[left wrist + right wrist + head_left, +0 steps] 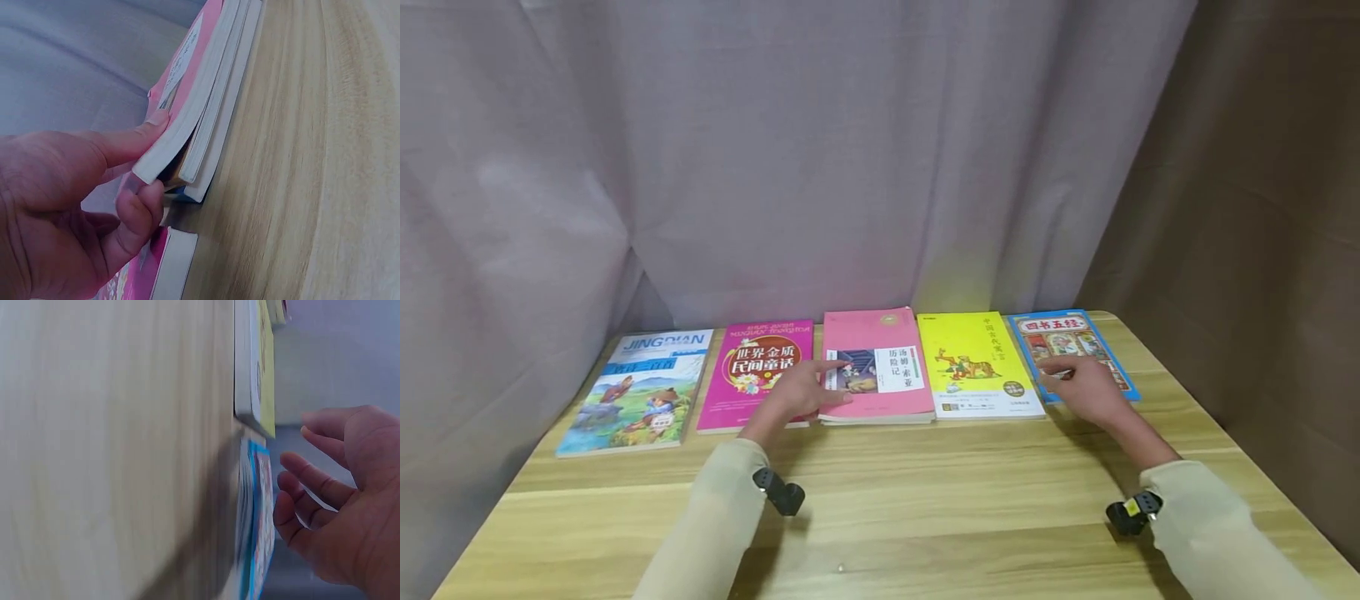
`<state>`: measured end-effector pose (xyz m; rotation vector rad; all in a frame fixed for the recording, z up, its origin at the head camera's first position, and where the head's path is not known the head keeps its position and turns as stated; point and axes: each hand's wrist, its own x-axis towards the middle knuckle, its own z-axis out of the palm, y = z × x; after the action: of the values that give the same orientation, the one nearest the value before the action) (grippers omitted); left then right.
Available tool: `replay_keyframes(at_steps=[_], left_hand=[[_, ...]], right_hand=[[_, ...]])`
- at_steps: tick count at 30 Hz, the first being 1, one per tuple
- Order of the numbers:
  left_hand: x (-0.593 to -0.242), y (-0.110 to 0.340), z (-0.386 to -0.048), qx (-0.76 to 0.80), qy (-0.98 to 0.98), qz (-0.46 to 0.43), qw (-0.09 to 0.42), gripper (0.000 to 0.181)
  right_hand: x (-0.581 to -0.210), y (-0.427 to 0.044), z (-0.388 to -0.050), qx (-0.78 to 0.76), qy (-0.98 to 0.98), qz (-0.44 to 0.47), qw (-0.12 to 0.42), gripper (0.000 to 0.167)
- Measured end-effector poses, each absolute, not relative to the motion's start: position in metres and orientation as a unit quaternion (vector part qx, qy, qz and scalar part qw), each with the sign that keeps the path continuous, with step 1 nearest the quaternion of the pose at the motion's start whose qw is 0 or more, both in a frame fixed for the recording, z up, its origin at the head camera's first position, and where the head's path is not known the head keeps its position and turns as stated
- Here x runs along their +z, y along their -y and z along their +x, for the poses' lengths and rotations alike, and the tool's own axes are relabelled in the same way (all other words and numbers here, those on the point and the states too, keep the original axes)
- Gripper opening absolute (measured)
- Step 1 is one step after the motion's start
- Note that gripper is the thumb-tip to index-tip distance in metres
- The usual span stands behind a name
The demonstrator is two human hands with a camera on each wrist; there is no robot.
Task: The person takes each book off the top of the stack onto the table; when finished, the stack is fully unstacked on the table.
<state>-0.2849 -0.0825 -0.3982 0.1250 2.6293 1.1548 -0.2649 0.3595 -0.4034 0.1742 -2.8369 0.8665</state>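
Along the far edge of the worktop [925,500] ran a row of books, and at the middle of it lay the pink book [867,332], on top of at least two lower books [199,156]. My left hand [797,392] gripped its left end by the near corner, a fingertip on the cover and others curled at the edge, and that corner stood slightly raised, with a gap beneath. My right hand [1086,387] held nothing; its fingers hung loosely bent above the blue book [1075,340], towards the worktop's far right corner. As I judged it, the grip was made, but lifting the pink book clear of the pile was not yet done, and nothing was taken up on the right. The pink cover read 汤姆·索亚历险记; to its right the yellow book [979,365] bore 中国古代寓言, and the blue one 四书五经. To its left the magenta book [763,367] said 世界金质民间童话, and nearest the far left corner the landscape-covered book [640,392] showed JINGDIAN above what looked like 唐诗三百首; the smaller print was too tiny for me to read, and I could make out no publisher's name
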Motion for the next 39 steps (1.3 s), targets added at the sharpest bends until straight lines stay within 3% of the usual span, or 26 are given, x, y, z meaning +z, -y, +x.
replay_keyframes(at_steps=[15,23,39], left_hand=[[-0.406,0.095,-0.283,0.465,-0.875,0.030,0.133,0.073],[-0.411,0.098,-0.282,0.514,-0.848,0.029,0.130,0.073],[-0.418,0.110,-0.276,0.538,-0.836,0.033,0.102,0.073]], right_hand=[[-0.407,-0.299,-0.271,0.321,0.941,0.088,0.062,0.033],[-0.402,-0.263,-0.271,0.384,0.919,0.085,-0.003,0.040],[-0.417,-0.215,-0.282,0.396,0.908,0.126,-0.049,0.041]])
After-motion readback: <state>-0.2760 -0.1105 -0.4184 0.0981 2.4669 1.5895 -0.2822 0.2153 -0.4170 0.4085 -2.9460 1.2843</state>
